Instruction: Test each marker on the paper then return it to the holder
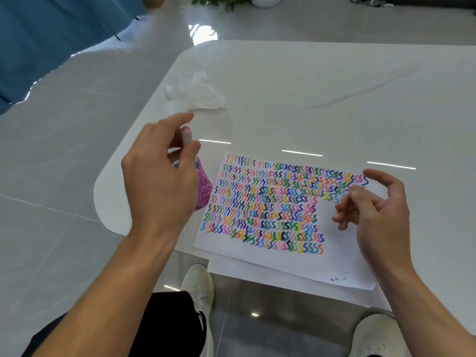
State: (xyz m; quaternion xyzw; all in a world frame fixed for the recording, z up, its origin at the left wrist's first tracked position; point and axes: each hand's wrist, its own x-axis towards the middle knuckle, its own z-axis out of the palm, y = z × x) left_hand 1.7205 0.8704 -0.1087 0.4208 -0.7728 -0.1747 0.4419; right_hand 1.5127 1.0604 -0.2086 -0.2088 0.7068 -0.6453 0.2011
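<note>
My left hand point(159, 176) hovers over the pink perforated holder point(204, 188) and pinches a pale marker with a pink end point(186, 135) between thumb and fingers; most of the holder is hidden behind that hand. A white sheet of paper point(342, 256) covered with rows of coloured squiggles lies on the white table point(309, 86) to the right of the holder. My right hand point(378, 210) hangs above the paper's right side with fingers loosely curled and nothing visible in it.
A crumpled white tissue point(198, 94) lies on the table beyond the holder. A second sheet point(231, 269) sticks out under the paper at the table's near edge. My white shoes point(199, 284) and the grey tiled floor show below.
</note>
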